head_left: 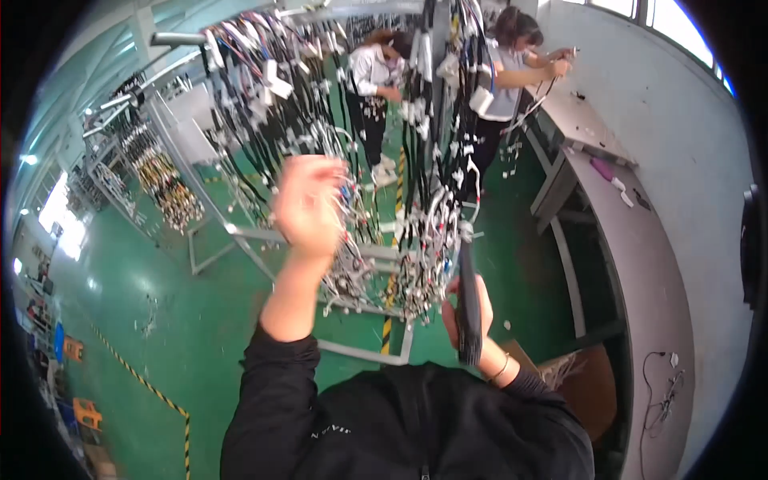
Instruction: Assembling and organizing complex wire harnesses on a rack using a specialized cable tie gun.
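My left hand (308, 204) is raised in front of the hanging wire harnesses (268, 88). Motion smears its fingers, so I cannot make out whether it grips any of the thin wires beside it. Lower down and to the right, my right hand (483, 308) is closed round a long, flat black object (470, 308) held nearly upright; its exact kind is unclear. Just left of that object, a dense bunch of white, grey and red wire ends (424, 272) with small connectors dangles from the rack.
A grey metal rack (360, 352) carries the harnesses. Two people (372, 88) (504, 72) work beyond it. A long bench (640, 264) runs along the right wall, with a cable (660, 400) on it. A cardboard box (520, 360) sits below. Striped tape (144, 376) marks the green floor.
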Available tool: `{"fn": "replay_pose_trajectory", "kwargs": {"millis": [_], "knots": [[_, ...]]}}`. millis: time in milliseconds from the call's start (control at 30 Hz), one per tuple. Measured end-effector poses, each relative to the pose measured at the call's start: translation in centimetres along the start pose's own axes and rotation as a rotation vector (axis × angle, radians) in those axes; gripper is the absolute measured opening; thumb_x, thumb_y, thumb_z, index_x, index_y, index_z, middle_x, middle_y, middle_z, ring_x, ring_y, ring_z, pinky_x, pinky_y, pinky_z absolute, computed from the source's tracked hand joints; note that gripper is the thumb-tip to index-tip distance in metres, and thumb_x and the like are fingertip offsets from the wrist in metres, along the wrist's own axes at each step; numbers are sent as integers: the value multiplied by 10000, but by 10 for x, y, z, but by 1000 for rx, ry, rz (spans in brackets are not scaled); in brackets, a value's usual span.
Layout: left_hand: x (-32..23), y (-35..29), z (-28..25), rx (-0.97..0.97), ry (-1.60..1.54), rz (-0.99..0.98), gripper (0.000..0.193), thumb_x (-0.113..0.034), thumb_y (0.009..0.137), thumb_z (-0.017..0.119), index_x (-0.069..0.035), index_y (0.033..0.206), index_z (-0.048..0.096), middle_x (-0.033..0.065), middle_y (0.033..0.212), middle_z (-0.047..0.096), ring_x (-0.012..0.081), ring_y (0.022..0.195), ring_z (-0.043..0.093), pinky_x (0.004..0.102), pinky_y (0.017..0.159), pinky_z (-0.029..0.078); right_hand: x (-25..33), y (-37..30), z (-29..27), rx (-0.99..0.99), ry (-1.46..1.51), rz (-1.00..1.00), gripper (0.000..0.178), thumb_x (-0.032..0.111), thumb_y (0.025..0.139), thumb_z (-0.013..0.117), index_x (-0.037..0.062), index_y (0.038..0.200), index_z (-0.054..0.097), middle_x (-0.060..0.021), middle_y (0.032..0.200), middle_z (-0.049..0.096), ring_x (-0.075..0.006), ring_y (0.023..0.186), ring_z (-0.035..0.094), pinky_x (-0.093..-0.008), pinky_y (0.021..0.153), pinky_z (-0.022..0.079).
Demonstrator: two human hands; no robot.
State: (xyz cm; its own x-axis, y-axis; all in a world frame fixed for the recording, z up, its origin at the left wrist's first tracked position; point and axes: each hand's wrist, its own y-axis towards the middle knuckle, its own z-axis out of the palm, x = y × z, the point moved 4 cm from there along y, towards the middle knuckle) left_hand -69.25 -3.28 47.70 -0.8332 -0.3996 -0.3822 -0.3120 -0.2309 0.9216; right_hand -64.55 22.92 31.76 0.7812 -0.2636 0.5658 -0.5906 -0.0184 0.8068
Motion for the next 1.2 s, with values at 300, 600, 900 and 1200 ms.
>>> {"fn": "replay_pose_trajectory", "kwargs": {"millis": [300,600,900,1200], "knots": [[109,-178,129,147,-190,-817,413,136,897,420,13,1225,639,116,1097,709,187,989,683,294,880,537,-108,-5,-101,268,-485,102,354,-19,816,609,4,1166,566,-155,1070,579,-302,967,617,-377,828,510],[27,-210,156,-155,638,-104,205,76,839,605,-31,1014,624,107,931,584,197,707,593,311,595,467,-152,6,-159,602,-568,53,374,-4,794,597,-11,1167,571,-140,1090,602,-336,1015,581,-417,887,449],[96,-321,228,-194,929,-786,349,-344,846,781,-38,975,673,106,947,634,267,830,630,384,747,507,-178,-23,-163,736,-263,86,396,-64,767,613,-5,1157,588,-147,1058,610,-324,947,622,-386,833,507],[10,-391,194,-152,180,-864,234,-144,1001,600,-2,1183,561,78,833,627,161,662,597,305,627,485,-172,-3,-175,909,259,292,355,40,749,731,9,1086,624,-82,960,625,-213,869,631,-307,797,505]]}}
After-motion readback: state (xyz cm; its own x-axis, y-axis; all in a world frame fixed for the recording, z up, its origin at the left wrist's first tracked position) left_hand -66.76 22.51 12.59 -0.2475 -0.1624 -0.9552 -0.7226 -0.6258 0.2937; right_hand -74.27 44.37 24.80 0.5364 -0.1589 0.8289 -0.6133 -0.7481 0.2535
